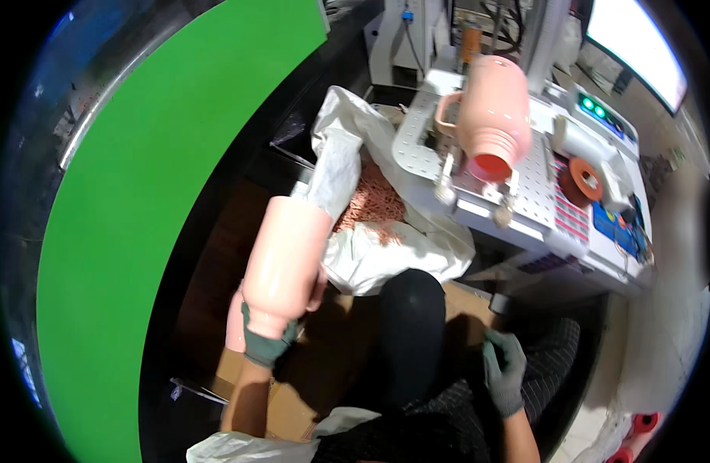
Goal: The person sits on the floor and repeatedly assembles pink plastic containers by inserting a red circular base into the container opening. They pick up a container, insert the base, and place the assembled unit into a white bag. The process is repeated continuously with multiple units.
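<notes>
In the lower left, my left hand (267,347), in a grey-green glove, is wrapped round the narrow neck of a pink jug (289,251). The jug is tilted, its broad base pointing up and away, with its handle on the right side. Another pink piece (236,322) shows partly behind it, mostly hidden by the jug and hand. My right hand (505,370), also gloved, hangs beside my right thigh with its fingers loosely apart and nothing visible in them. A second pink jug (495,104) with a side handle lies on the machine's perforated plate (420,150), mouth toward me.
A white sack (440,255) holding pink-orange scraps (376,197) lies between my legs and the machine. At left curves a green work surface (131,231). On the right stand a control box (602,112) with green lights, an orange-brown roll (582,181) and a bright screen (636,46).
</notes>
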Tool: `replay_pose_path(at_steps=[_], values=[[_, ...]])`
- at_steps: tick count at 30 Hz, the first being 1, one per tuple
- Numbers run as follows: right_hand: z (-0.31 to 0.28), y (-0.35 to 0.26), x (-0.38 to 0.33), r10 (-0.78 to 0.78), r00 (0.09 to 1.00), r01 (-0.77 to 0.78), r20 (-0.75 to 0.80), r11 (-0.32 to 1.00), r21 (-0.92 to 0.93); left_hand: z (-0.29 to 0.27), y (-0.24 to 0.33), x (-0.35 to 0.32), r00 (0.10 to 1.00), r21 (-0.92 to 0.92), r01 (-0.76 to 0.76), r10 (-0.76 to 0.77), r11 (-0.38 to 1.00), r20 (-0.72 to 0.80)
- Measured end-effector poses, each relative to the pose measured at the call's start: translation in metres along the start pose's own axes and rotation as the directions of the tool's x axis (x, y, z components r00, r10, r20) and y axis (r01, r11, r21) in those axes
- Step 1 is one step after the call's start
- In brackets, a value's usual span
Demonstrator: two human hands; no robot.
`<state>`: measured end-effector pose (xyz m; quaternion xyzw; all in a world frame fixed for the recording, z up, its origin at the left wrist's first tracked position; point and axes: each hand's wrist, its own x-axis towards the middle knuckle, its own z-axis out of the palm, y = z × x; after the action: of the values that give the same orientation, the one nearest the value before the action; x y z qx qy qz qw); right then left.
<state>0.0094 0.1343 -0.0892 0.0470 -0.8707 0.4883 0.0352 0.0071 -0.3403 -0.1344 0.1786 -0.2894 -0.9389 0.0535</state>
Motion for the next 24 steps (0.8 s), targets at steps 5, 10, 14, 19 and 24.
replay_pose_path(at_steps=[5, 10, 14, 19, 24], values=[[0.012, -0.055, 0.030, -0.214, 0.965, 0.251, -0.151, 0.918, 0.306, 0.087, -0.073, -0.073, 0.979, 0.166, 0.029, -0.062, 0.986, 0.196], [-0.052, -0.084, 0.036, -0.189, 0.969, 0.247, -0.162, 0.807, 0.537, 0.140, -0.111, -0.122, 0.888, 0.663, -0.074, -0.254, 0.745, 0.384], [-0.119, -0.060, 0.008, -0.025, 0.994, -0.037, 0.108, 0.845, 0.534, 0.156, -0.147, -0.132, 0.704, 0.699, -0.572, -0.180, 0.429, 0.687], [-0.149, -0.024, -0.049, 0.092, 0.945, -0.206, 0.314, 0.913, 0.351, 0.167, -0.162, -0.132, 0.563, 0.639, -0.763, -0.386, 0.095, 0.730], [-0.159, -0.028, -0.075, 0.255, 0.909, -0.369, 0.329, 0.861, 0.351, 0.206, -0.175, -0.117, 0.431, 0.430, -0.900, -0.306, -0.076, 0.849]])
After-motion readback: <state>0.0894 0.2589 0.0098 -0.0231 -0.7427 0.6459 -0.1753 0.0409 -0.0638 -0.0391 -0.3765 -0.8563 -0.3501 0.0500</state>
